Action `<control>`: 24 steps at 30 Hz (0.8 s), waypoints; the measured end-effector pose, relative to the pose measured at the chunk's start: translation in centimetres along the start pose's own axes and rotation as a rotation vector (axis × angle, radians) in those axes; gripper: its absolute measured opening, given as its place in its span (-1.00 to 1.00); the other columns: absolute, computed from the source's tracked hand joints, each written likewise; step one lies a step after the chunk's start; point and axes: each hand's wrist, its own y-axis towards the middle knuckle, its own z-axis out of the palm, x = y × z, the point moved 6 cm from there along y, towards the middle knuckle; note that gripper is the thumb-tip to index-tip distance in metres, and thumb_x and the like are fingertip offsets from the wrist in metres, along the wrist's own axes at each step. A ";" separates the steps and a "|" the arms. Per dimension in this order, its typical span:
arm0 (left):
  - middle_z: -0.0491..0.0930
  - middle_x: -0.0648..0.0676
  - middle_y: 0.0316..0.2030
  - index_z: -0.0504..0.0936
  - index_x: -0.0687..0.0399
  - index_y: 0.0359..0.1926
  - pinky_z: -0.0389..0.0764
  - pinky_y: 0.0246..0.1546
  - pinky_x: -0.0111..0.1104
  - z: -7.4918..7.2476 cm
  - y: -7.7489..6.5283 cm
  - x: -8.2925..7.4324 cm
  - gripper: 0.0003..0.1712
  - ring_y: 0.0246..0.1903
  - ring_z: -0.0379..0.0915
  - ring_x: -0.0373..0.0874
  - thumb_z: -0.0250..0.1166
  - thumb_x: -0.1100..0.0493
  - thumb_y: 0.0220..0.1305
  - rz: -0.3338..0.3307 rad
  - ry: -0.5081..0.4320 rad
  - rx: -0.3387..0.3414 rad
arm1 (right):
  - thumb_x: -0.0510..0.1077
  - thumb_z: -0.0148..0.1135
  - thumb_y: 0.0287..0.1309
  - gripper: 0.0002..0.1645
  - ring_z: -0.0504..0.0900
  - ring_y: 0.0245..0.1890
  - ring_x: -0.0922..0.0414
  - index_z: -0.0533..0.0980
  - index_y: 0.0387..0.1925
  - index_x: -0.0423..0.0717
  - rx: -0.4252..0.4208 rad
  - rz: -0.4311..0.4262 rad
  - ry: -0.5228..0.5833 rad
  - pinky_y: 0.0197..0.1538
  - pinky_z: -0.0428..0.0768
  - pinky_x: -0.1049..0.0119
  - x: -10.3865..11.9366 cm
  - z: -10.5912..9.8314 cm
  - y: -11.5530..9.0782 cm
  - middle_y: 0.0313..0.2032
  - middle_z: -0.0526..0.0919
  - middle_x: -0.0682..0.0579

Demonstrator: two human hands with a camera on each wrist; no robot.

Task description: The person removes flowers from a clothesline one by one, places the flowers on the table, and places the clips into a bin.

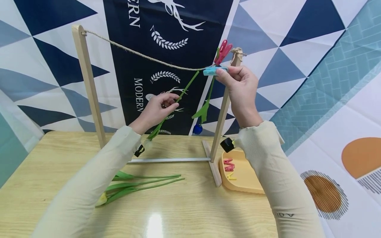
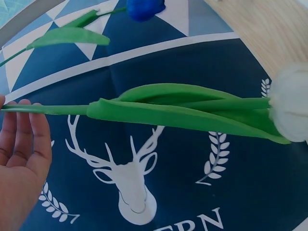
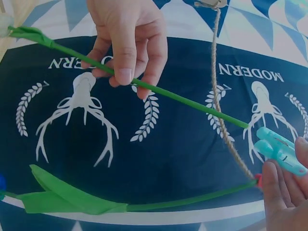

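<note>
My left hand (image 1: 159,109) pinches the green stem of a white tulip (image 2: 293,103), which hangs bloom down with its stem end up near the twine (image 1: 143,55). In the right wrist view the stem end overlaps the twine. My right hand (image 1: 241,89) holds a light-blue clothespin (image 1: 212,70) between thumb and fingers, its tips pointing at the stem end. Close to the right post, a red clothespin (image 1: 223,53) fixes a blue tulip (image 1: 197,129) to the twine, bloom downward.
The twine spans two wooden posts (image 1: 89,82), joined low by a white rod (image 1: 169,160). Several tulip stems (image 1: 148,183) lie on the wooden table (image 1: 178,211), one with a yellowish bloom (image 1: 102,199). Right of the stand, a yellow tray (image 1: 247,175) holds red and yellow clothespins (image 1: 229,165).
</note>
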 end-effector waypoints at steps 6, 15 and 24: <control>0.61 0.12 -0.27 0.54 0.12 0.07 0.47 -0.33 -0.42 -0.3 -1.2 1.0 -0.67 -0.39 0.43 -0.15 0.20 0.17 0.29 -0.046 0.041 0.048 | -0.22 0.39 -0.02 -0.79 0.70 -0.42 0.21 0.54 -0.34 -0.18 0.008 0.035 0.009 -0.03 0.58 0.43 -1.3 -1.2 -0.9 -0.41 0.66 0.05; 0.61 0.08 -0.32 0.56 0.05 0.08 0.44 -0.37 -0.35 -0.5 -3.6 2.2 -0.65 -0.42 0.40 -0.14 0.22 0.13 0.28 -0.116 0.101 0.169 | -0.21 0.40 -0.03 -0.75 0.70 -0.44 0.22 0.51 -0.33 -0.21 0.001 0.105 0.013 -0.11 0.60 0.45 -4.3 -4.3 -3.0 -0.42 0.67 0.04; 0.60 0.02 -0.41 0.61 0.12 0.02 0.47 -0.39 -0.38 0.1 -6.5 2.6 -0.68 -0.47 0.40 -0.20 0.25 0.18 0.24 -0.106 0.141 0.330 | -0.25 0.38 -0.02 -0.74 0.71 -0.37 0.22 0.47 -0.32 -0.22 -0.042 0.254 0.063 -0.10 0.60 0.40 -8.6 -8.9 -5.8 -0.43 0.68 0.06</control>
